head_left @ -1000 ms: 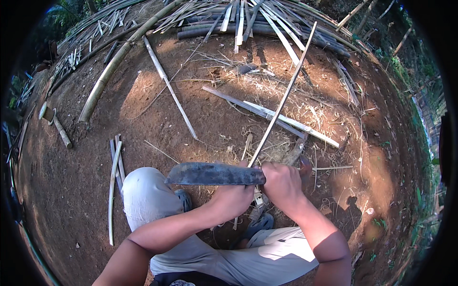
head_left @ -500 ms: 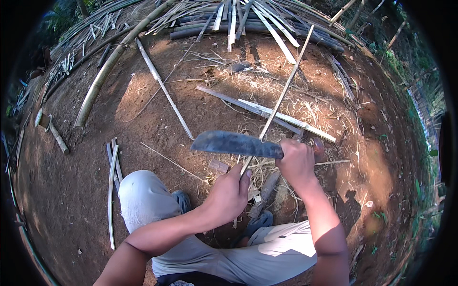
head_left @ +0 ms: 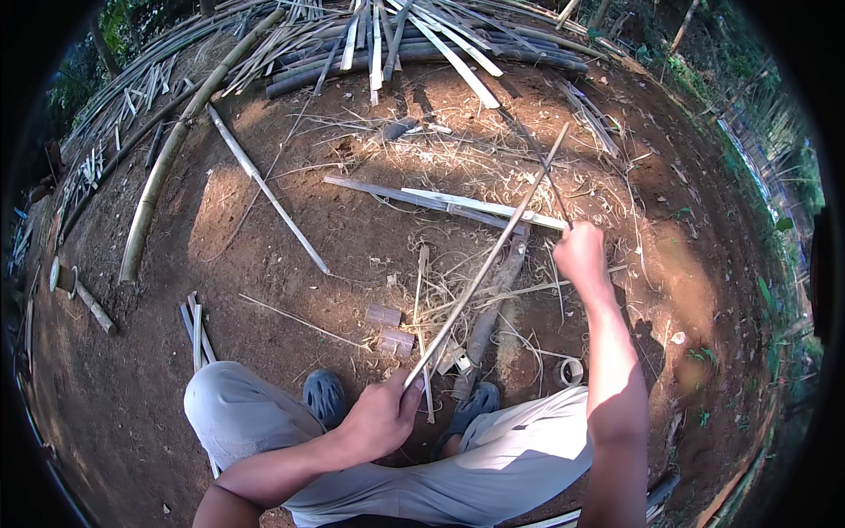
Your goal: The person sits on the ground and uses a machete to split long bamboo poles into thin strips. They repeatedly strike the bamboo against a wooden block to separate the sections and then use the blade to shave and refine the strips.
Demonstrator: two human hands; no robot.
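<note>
My left hand (head_left: 380, 418) is closed around the lower end of a long, thin bamboo strip (head_left: 480, 277), which slants up and away to the right. In my right hand (head_left: 583, 257) is the handle of a machete (head_left: 556, 189). Its dark blade is seen nearly edge-on, pointing away and to the left, and crosses the strip near the strip's far end. Whether blade and strip touch there I cannot tell. Beneath the strip, thin pale shavings (head_left: 458, 304) litter the ground around a short dark pole (head_left: 484, 339).
Split bamboo lengths (head_left: 387, 189) lie just beyond the strip. Two short brown bamboo pieces (head_left: 396, 341) sit near my left shoe (head_left: 325, 398). A bamboo ring (head_left: 570, 371) rests by my right forearm. Bamboo poles (head_left: 422, 55) are piled at the back; one thick pole (head_left: 163, 176) reaches forward on the left.
The machete has moved away from me along the strip, its blade turning from broadside to nearly edge-on. My left hand has shifted down and left with the strip. The view has shifted too.
</note>
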